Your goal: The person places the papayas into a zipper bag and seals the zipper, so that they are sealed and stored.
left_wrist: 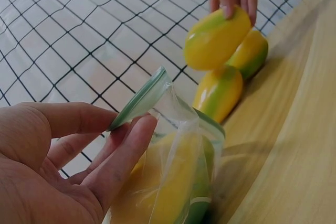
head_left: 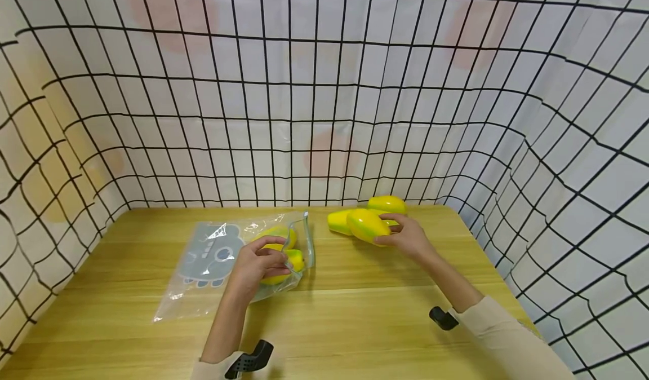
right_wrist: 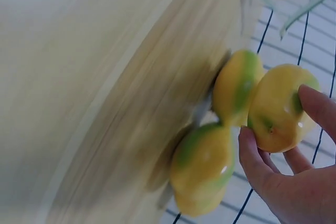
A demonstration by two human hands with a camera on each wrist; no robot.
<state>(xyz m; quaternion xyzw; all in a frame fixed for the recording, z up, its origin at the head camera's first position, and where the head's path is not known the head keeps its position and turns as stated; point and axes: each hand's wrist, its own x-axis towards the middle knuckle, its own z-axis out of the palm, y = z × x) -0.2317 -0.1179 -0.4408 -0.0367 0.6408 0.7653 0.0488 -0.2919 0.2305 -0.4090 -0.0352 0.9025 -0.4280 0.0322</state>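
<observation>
Mango-like fruit [head_left: 366, 225] is in your right hand [head_left: 408, 236], over the loose pile; looks raised off the desk [head_left: 355, 323], can't tell if it touches its neighbours. Glossy, clean shape: probably a light, stiff moulded piece, hard to bruise but slick. You have thumb on one side, fingertips opposite, near one end. Round the fat middle would likely resist rolling better. Loose fruit [head_left: 387, 204] lies just beside and behind.

Your right forearm comes in from lower right, angled forward and left, sleeve [head_left: 507, 335] ending short of the wrist.

Your left hand [head_left: 256, 264] pinches the green zip rim [left_wrist: 137, 99] of the clear bag [head_left: 218, 253]; mouth gapes toward the pile. Film should be limp and slippery, so the rim is your best hold. Bagged fruit [head_left: 279, 236] sits inside, near the mouth. Left forearm reaches up from the bottom edge.
</observation>
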